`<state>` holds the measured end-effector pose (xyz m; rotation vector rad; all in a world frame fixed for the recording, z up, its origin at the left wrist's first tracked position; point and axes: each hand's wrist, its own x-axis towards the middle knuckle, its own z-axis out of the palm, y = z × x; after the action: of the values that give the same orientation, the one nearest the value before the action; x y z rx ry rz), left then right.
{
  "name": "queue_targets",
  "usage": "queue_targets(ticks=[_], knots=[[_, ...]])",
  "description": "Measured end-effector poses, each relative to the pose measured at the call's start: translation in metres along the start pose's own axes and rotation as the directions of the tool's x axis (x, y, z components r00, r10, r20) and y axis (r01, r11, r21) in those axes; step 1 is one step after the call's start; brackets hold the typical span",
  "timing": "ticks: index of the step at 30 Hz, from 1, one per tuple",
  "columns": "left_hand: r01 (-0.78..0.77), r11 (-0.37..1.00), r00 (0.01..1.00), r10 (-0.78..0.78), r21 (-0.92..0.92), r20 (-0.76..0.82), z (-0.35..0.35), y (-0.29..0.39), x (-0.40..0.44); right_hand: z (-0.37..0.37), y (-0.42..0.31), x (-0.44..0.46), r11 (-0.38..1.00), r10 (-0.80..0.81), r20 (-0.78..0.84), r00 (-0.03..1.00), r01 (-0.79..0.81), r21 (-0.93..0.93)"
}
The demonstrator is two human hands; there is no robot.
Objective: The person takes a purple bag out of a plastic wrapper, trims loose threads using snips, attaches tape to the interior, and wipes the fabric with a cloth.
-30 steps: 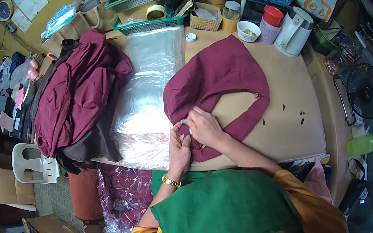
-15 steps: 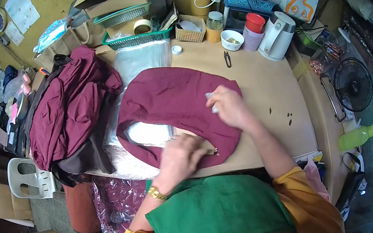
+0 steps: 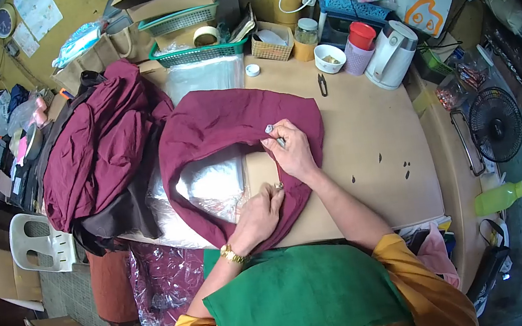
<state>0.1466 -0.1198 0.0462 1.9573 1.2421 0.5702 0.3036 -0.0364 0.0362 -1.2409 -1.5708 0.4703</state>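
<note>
A maroon fabric piece lies in a loop on the table, with an opening in its middle. At the lower right of the opening, my left hand, with a gold watch at the wrist, pinches the fabric's edge beside a small shiny metal piece. Just above, my right hand is closed around a small pale grey object; most of it is hidden by the fingers, so its kind is unclear. The right hand rests over the loop's right side.
A heap of maroon and dark garments lies on the left. Clear plastic bags lie under and behind the loop. Thread snips, a white bowl and an electric kettle stand or lie farther back. A fan is at right.
My right hand has moved left and down toward the opening's edge. My left hand has shifted slightly right, and the fabric's opening has widened.
</note>
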Motion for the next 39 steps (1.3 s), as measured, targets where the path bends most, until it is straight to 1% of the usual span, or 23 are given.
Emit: queue_targets(ticks=[1, 2, 3, 4, 8, 10, 13, 14, 16, 17, 20, 23, 25, 27, 28, 29, 30, 31, 33, 35, 37, 38, 39], knots=[[0.002, 1.0, 1.0, -0.002, 0.001, -0.002, 0.009, -0.007, 0.004, 0.002, 0.0, 0.002, 0.999, 0.009, -0.013, 1.0, -0.008, 0.041], [0.065, 0.889, 0.998, -0.07, -0.454, 0.006, 0.025, -0.023, 0.011, 0.004, 0.003, 0.003, 0.999, 0.01, -0.011, 1.0, -0.009, 0.042], [0.11, 0.577, 0.991, -0.127, -0.809, 0.044, 0.039, -0.035, 0.016, 0.007, 0.008, 0.004, 0.997, 0.025, -0.013, 1.0, -0.024, 0.071], [0.048, 0.381, 0.995, -0.097, -0.923, 0.012, 0.047, -0.036, 0.014, 0.01, 0.012, 0.004, 0.994, 0.041, -0.015, 0.999, -0.039, 0.098], [-0.005, 0.329, 0.992, -0.116, -0.944, -0.046, 0.052, -0.037, 0.005, 0.019, 0.033, -0.001, 0.993, 0.059, -0.051, 0.997, -0.053, 0.106], [-0.045, 0.756, 0.995, -0.027, -0.653, -0.1, 0.043, -0.039, -0.001, 0.026, 0.042, -0.005, 0.998, 0.02, -0.077, 0.997, -0.016, 0.053], [0.043, 0.822, 0.996, -0.081, -0.567, -0.041, 0.035, -0.04, -0.002, 0.029, 0.046, -0.011, 1.0, 0.01, -0.05, 0.999, -0.01, -0.013], [0.033, 0.818, 0.994, -0.084, -0.574, -0.063, 0.033, -0.037, -0.002, 0.028, 0.047, -0.009, 1.0, 0.012, -0.043, 0.999, -0.012, -0.011], [0.044, 0.784, 0.987, -0.129, -0.619, -0.093, 0.039, -0.026, 0.0, 0.017, 0.044, -0.003, 0.998, 0.062, 0.132, 0.989, -0.062, 0.003], [0.044, 0.749, 0.977, -0.17, -0.661, -0.128, 0.041, -0.024, 0.002, 0.011, 0.042, -0.003, 0.998, 0.061, 0.136, 0.989, -0.062, 0.002], [0.12, 0.75, 0.968, -0.235, -0.65, -0.092, 0.046, -0.035, 0.005, -0.009, 0.045, -0.007, 0.937, 0.208, 0.188, 0.96, -0.251, 0.242], [0.151, 0.784, 0.96, -0.263, -0.602, -0.101, 0.039, -0.027, 0.004, -0.037, 0.03, -0.023, 0.908, 0.288, 0.211, 0.934, -0.337, 0.248], [0.151, 0.777, 0.958, -0.267, -0.611, -0.102, 0.04, -0.028, 0.005, -0.046, -0.006, -0.041, 0.867, 0.346, 0.231, 0.909, -0.404, 0.291], [0.148, 0.77, 0.957, -0.27, -0.621, -0.107, 0.044, -0.034, 0.007, -0.045, -0.015, -0.065, 0.677, 0.341, 0.43, 0.836, -0.536, 0.505], [0.136, 0.726, 0.968, -0.244, -0.674, -0.067, 0.048, -0.043, 0.008, -0.042, -0.017, -0.074, 0.676, 0.341, 0.432, 0.835, -0.537, 0.504], [0.126, 0.679, 0.977, -0.213, -0.724, -0.029, 0.052, -0.05, 0.009, -0.038, -0.017, -0.081, 0.929, 0.228, 0.393, 0.891, -0.32, 0.187], [0.13, 0.677, 0.977, -0.214, -0.724, -0.025, 0.051, -0.048, 0.009, -0.033, -0.016, -0.086, 0.985, 0.101, 0.399, 0.911, -0.036, -0.167], [0.117, 0.624, 0.979, -0.204, -0.773, -0.016, 0.048, -0.043, 0.008, -0.026, -0.011, -0.09, 0.985, 0.108, 0.399, 0.91, -0.043, -0.168], [0.094, 0.57, 0.981, -0.192, -0.816, -0.021, 0.045, -0.044, 0.009, -0.012, 0.002, -0.09, 0.969, -0.086, 0.235, 0.968, 0.136, -0.207], [0.103, 0.57, 0.987, -0.158, -0.815, 0.015, 0.048, -0.05, 0.008, -0.01, 0.007, -0.09, 0.964, -0.045, 0.22, 0.974, 0.1, -0.245], [0.131, 0.562, 0.986, -0.161, -0.816, 0.047, 0.039, -0.037, 0.001, -0.01, 0.027, -0.084, 0.973, 0.172, 0.043, 0.984, -0.163, -0.163], [0.15, 0.558, 0.984, -0.163, -0.817, 0.07, 0.035, -0.033, 0.002, -0.012, 0.04, -0.078, 0.931, 0.357, 0.099, 0.929, -0.363, 0.046], [0.148, 0.559, 0.984, -0.165, -0.816, 0.066, 0.036, -0.035, 0.001, -0.017, 0.032, -0.075, 0.931, 0.355, 0.103, 0.929, -0.361, 0.048]])
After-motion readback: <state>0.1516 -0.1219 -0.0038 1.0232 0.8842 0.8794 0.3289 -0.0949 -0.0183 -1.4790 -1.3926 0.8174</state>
